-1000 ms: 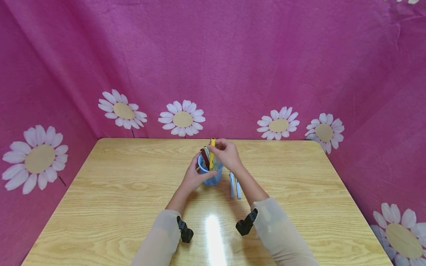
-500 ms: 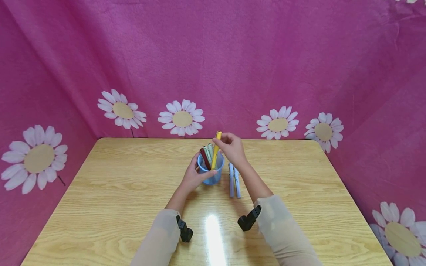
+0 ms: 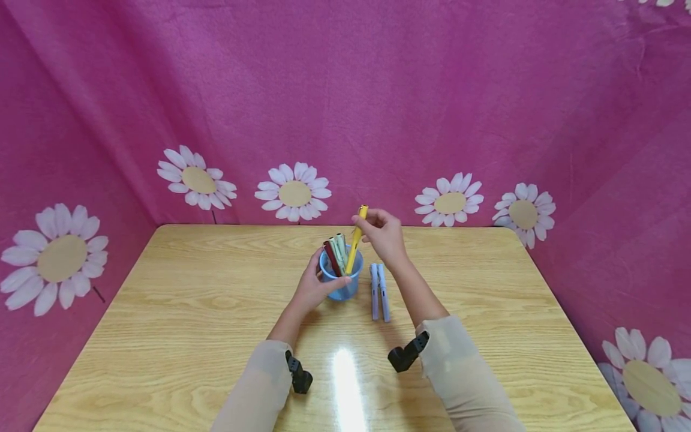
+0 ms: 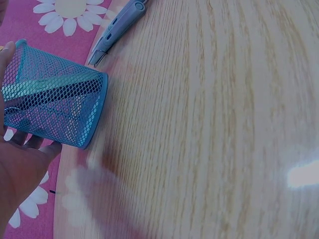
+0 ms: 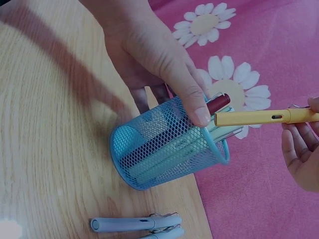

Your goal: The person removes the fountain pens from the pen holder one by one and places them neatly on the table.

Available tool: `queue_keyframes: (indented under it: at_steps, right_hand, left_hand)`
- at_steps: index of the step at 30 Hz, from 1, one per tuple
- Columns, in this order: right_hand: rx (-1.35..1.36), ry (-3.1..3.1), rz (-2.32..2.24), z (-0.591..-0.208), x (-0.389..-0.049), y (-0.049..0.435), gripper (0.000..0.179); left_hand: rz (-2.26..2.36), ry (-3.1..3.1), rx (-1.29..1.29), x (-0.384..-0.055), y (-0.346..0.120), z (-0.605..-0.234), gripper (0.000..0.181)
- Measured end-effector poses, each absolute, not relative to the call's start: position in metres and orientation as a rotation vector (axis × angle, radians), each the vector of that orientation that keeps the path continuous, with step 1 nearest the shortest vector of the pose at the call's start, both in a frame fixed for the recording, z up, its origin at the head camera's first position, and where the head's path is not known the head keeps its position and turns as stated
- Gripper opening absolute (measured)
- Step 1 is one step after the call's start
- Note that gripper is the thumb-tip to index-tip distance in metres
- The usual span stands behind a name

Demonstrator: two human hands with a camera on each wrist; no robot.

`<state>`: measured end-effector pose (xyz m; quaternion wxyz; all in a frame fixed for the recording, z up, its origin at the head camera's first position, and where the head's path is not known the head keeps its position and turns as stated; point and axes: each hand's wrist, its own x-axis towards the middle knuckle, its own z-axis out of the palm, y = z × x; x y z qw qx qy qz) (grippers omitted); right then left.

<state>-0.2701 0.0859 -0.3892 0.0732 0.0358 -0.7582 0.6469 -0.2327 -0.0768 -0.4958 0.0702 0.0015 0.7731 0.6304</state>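
My left hand (image 3: 313,289) grips a blue mesh pen cup (image 5: 164,149), its thumb over the rim and its fingers around the far side. In my right hand (image 3: 387,235) is a yellow pen (image 3: 356,241), pinched near its upper end and leaning to the right. The right wrist view shows the lower end of that pen right at the cup's rim, beside the left thumb. Inside the cup stand a dark red pen (image 5: 219,103) and pale green pens (image 3: 339,247), their tops sticking out.
Two pale blue-lavender pens (image 3: 375,294) lie side by side on the wooden table (image 3: 216,336), just right of the cup. A pink curtain (image 3: 356,108) with daisies rises behind the table's back edge. Black wrist cameras (image 3: 406,354) sit on the sleeves.
My right hand has moved up and to the right, drawing the yellow pen upward and tilting it. The left hand and cup have barely moved. More of the two lavender pens shows.
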Motion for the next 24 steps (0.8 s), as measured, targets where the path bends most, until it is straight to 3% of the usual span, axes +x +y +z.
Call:
queue_keyframes:
  at_steps: [11, 24]
  right_hand:
    - [0.082, -2.226, 1.966, -0.385, -0.272, 0.094, 0.028]
    - [0.027, -2.231, 1.966, -0.388, -0.271, 0.104, 0.029]
  left_hand:
    - [1.948, 2.268, 0.053, -0.231, -0.077, -0.491, 0.094]
    - [1.92, 2.263, 0.079, -0.212, -0.077, -0.456, 0.089]
